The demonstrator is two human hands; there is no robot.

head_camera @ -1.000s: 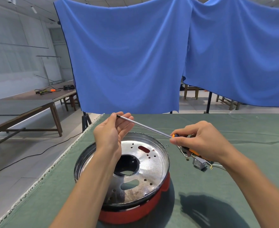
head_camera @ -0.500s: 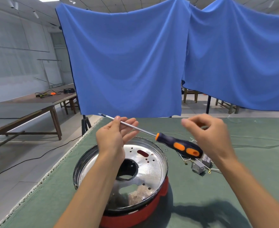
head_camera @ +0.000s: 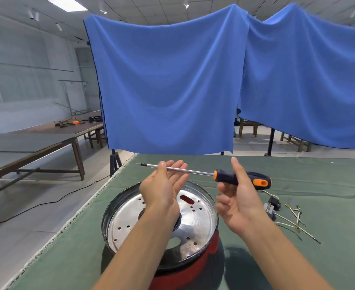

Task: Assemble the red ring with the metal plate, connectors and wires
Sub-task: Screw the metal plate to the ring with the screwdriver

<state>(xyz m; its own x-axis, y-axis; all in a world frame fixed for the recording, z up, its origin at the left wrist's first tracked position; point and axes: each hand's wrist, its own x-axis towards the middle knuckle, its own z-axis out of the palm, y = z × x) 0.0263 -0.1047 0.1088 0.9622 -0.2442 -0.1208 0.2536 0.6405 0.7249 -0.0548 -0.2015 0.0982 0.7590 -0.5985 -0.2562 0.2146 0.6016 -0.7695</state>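
Held above the tabletop, over its left half: a screwdriver, roughly level, tip pointing left. Left hand raised, palm turned right, fingers nearly straight and only lightly bent; steel shaft lying across those fingers with the thumb touching it from the near side. No firm curl around the shaft visible. Right hand raised, palm turned left, index finger straight and upright against the near side of the black-and-orange handle; remaining fingers loosely bent below the handle. Whether the thumb presses the handle from behind cannot be told.

Directly beneath both hands, near the left edge of the tabletop: red ring, resting on the green cover, with the metal plate seated in its top. Plate shiny, perforated with small holes, one red slot showing at the far side, central opening partly hidden behind the left wrist.

To the right of the ring, apart from it: connectors, small grey and black blocks lying just beside each other. Wires, pale, spread loosely on the cover from the connectors towards the right.

Beyond the far edge: blue cloth hanging.
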